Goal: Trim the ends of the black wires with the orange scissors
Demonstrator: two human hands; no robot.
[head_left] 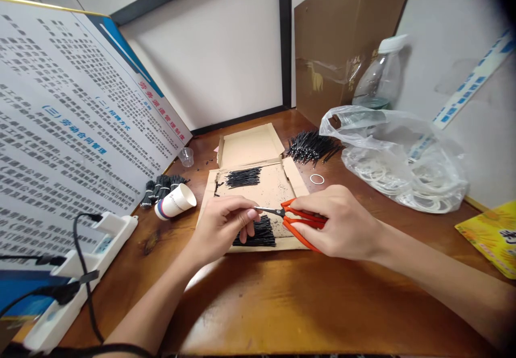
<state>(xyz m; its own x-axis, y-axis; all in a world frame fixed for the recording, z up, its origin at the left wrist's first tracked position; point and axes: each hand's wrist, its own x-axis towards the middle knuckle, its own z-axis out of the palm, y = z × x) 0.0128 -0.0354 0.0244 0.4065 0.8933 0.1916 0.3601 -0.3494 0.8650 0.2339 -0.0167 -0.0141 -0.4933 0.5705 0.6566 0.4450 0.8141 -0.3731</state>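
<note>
My right hand (338, 223) grips a small pair of scissors (303, 222) with orange handles, its blades pointing left. The blade tips meet the fingertips of my left hand (223, 223), which is closed in a pinch. Whatever is between those fingers is too small to make out. Under both hands lies an opened cardboard box (282, 191). Inside it, a row of short black wires (244, 177) lies toward the back. A second bundle of black wires (262, 233) lies at the front, partly hidden by my left hand. Dark crumbs are scattered on the cardboard.
Loose black wires (310, 147) are heaped behind right, near a white ring (317, 179) and a plastic bag (399, 159) of pale rings. A bottle (379, 76) stands behind. At left are a tipped paper cup (176, 202), tied wire bundles (161, 187) and a power strip (80, 277).
</note>
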